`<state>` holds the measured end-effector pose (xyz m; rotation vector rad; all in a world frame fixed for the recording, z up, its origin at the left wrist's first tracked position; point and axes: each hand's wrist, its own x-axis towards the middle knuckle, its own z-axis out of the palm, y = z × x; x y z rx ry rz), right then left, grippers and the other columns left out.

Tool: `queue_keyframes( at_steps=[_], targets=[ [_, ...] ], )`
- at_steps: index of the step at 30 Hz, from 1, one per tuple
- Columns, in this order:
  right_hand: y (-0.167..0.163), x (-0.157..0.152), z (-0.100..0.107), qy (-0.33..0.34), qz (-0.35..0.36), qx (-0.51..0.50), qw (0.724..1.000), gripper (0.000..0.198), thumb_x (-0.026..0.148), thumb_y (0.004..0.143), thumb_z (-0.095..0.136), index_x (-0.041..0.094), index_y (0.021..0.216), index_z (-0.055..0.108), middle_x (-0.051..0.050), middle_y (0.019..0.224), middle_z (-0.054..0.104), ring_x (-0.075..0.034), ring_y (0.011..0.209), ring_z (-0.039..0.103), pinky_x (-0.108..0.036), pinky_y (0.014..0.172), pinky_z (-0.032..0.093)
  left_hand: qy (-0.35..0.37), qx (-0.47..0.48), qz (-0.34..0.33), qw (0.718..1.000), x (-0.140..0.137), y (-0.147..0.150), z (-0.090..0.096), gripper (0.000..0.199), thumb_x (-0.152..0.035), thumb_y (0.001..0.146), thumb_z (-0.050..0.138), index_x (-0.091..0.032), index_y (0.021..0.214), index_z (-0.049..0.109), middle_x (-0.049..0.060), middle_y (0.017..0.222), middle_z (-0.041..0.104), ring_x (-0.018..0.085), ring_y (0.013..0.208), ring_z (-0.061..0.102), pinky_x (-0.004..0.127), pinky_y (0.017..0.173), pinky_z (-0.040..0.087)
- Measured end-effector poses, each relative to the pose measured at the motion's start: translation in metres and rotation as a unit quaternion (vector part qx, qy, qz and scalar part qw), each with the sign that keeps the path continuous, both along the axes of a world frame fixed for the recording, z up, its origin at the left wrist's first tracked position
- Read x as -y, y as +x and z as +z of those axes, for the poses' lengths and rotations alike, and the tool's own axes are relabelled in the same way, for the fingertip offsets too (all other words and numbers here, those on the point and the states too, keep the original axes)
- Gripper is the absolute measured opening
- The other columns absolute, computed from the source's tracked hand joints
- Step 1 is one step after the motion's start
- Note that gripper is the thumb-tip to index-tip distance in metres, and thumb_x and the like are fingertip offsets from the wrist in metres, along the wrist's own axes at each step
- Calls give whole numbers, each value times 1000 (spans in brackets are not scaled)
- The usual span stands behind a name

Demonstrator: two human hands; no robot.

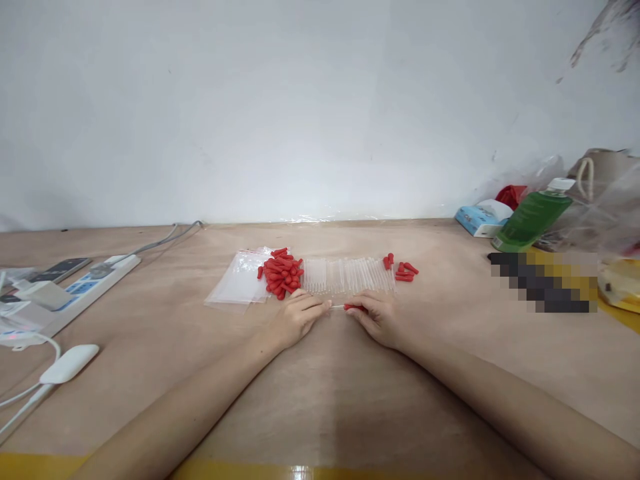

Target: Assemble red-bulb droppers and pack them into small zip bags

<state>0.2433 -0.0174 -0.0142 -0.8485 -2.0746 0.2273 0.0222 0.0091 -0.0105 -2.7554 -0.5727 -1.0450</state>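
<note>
My left hand (300,317) pinches a thin clear dropper tube (337,307) near the table's middle. Opposite it, my right hand (376,319) grips a red rubber bulb (349,307), which meets the tube's right end; how far the tube sits inside the bulb cannot be made out. Just beyond my hands lies a row of clear dropper tubes (350,275), side by side. A heap of red rubber bulbs (283,272) is at the row's left, partly on clear plastic bags (239,280). Several more red bulbs (404,272) lie at the right end.
On the left are a power strip (103,283) with plugs, a phone (63,269) and a white cabled device (73,364). A tissue pack (483,219), a green bottle (534,217) and plastic bags (590,207) stand back right. The wall (320,120) bounds the table's far edge.
</note>
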Motion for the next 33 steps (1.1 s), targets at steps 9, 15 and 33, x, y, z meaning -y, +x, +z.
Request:
queue_keyframes(
  at_steps=[9, 15, 33],
  targets=[
    [2, 0, -2, 20, 10, 14, 1000, 18, 25, 86, 44, 20, 87, 62, -5, 78, 64, -14, 71, 58, -28, 65, 47, 7, -29, 15, 999, 3, 3, -1, 26, -14, 90, 35, -17, 99, 58, 4, 73, 63, 14, 67, 55, 29, 66, 39],
    [3, -2, -7, 19, 17, 28, 999, 15, 24, 85, 47, 20, 89, 61, -4, 78, 63, -14, 71, 56, -27, 65, 46, 13, -48, 29, 998, 2, 3, -4, 27, -11, 89, 34, -16, 99, 58, 5, 75, 62, 15, 69, 54, 31, 68, 38],
    [2, -4, -3, 48, 37, 104, 993, 14, 22, 85, 45, 19, 91, 58, -4, 77, 63, -16, 74, 56, -31, 68, 41, -45, -31, 19, 998, 6, 13, -6, 20, -18, 89, 40, -16, 95, 58, 5, 74, 62, 15, 70, 56, 29, 67, 40]
  ],
)
